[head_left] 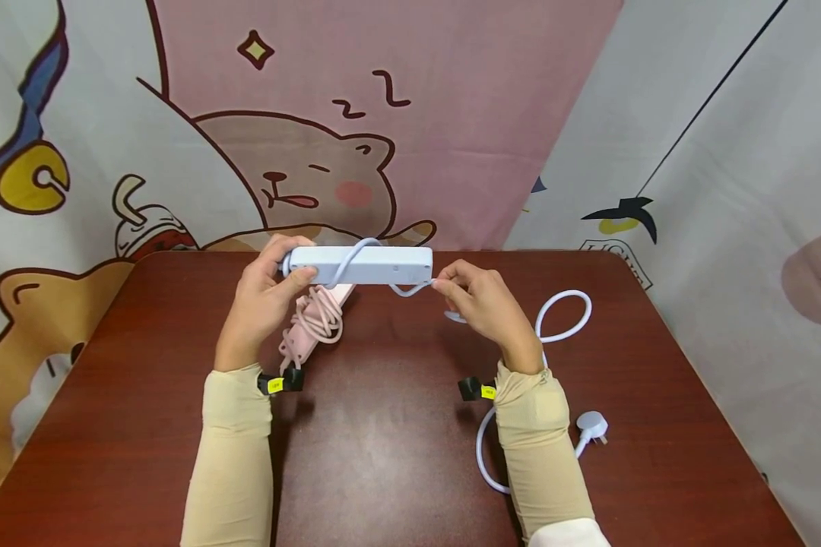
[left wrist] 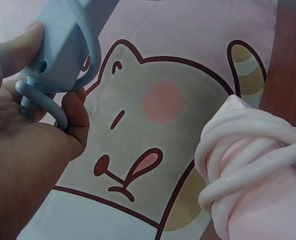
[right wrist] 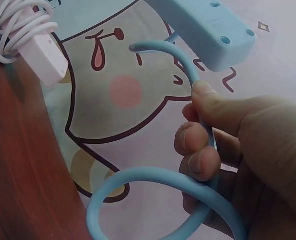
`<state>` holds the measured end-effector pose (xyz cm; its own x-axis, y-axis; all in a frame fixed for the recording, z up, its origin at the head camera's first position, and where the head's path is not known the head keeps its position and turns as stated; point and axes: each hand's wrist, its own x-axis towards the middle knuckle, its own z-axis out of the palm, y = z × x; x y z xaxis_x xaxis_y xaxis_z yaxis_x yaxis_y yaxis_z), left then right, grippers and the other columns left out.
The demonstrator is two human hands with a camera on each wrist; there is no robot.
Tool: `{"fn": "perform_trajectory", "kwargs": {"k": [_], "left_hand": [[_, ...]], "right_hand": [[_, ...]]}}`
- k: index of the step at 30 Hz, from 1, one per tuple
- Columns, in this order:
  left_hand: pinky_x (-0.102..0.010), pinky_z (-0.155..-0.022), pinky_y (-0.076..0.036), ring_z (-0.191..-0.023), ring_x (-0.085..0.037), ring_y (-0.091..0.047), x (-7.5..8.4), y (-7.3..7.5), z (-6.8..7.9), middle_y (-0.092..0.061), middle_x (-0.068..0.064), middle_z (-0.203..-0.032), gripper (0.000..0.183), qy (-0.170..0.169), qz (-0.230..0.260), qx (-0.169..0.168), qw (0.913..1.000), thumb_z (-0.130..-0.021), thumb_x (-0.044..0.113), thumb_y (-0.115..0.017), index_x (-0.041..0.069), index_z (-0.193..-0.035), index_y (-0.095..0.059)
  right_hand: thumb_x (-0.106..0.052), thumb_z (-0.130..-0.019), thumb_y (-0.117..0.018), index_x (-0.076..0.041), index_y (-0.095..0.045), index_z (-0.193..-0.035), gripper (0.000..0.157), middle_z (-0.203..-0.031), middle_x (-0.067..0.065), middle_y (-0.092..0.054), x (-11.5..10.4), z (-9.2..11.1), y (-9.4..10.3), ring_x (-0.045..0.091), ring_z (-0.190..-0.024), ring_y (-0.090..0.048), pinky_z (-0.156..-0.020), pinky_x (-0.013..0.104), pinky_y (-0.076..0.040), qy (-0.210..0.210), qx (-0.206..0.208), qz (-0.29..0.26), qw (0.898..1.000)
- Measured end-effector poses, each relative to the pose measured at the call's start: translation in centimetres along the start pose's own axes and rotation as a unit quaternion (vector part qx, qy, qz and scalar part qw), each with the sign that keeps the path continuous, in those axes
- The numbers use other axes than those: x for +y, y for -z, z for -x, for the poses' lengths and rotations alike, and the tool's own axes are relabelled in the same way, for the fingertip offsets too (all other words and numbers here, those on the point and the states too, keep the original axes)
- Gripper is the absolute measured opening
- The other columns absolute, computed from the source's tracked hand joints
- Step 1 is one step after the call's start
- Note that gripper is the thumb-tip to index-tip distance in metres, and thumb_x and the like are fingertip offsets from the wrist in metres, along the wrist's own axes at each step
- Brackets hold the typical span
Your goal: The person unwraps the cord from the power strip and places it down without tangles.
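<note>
Up above the table, my left hand (head_left: 260, 296) grips one end of a pale bluish-white power strip (head_left: 383, 267), thumb along its near face. The strip's cord (left wrist: 85, 35) passes around its body, and a loop of it shows by the left fingers in the left wrist view. My right hand (head_left: 487, 305) pinches the cord just off the strip's other end. In the right wrist view, a stretch of cord (right wrist: 138, 173) loops below that hand. More cord trails behind the right forearm to a three-pin plug (head_left: 591, 425) on the table.
A pink power strip (head_left: 302, 343), with its own cord wound around it, lies on the dark brown table (head_left: 383, 456) behind my left hand. A patterned cloth (head_left: 472, 137) with cartoon animals hangs along the table's far edge.
</note>
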<state>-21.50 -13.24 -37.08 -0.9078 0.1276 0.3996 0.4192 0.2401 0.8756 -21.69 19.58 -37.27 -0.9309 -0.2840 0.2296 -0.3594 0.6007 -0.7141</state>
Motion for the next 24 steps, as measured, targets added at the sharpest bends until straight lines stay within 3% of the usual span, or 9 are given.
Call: {"fn": "perform_trajectory", "kwargs": {"k": [9,16,24], "left_hand": [[-0.019,-0.070,-0.045,-0.091,-0.010,-0.055,-0.02,0.19,0.16,-0.055,0.006,-0.113,0.028,0.001,-0.027,-0.041,0.9988,-0.099,0.012,-0.066,0.011,-0.127,-0.065],[-0.023,-0.066,-0.044,-0.089,-0.016,-0.054,0.05,0.34,0.32,-0.055,0.002,-0.113,0.027,0.014,-0.047,-0.085,0.9951,-0.100,0.017,-0.066,0.017,-0.127,-0.064],[-0.023,-0.080,-0.046,-0.102,-0.015,-0.053,-0.26,0.34,0.14,-0.059,-0.001,-0.118,0.026,0.014,-0.058,-0.112,0.9918,-0.099,0.016,-0.067,0.017,-0.125,-0.067]], "right_hand": [[-0.026,-0.100,-0.067,-0.011,-0.074,-0.108,0.018,-0.082,0.004,-0.075,0.68,-0.25,-0.28,0.015,-0.064,-0.067,-0.064,0.031,-0.054,0.031,0.090,0.057,0.994],[-0.029,-0.100,-0.065,-0.010,-0.075,-0.103,0.021,-0.070,0.004,-0.065,0.82,-0.26,-0.13,0.013,-0.059,-0.056,-0.058,0.029,-0.045,0.036,0.131,0.064,0.989],[-0.025,-0.100,-0.066,-0.008,-0.073,-0.098,0.019,-0.066,0.004,-0.059,0.53,-0.23,0.25,0.009,-0.053,-0.048,-0.049,0.022,-0.038,0.044,0.175,0.024,0.983]]}}
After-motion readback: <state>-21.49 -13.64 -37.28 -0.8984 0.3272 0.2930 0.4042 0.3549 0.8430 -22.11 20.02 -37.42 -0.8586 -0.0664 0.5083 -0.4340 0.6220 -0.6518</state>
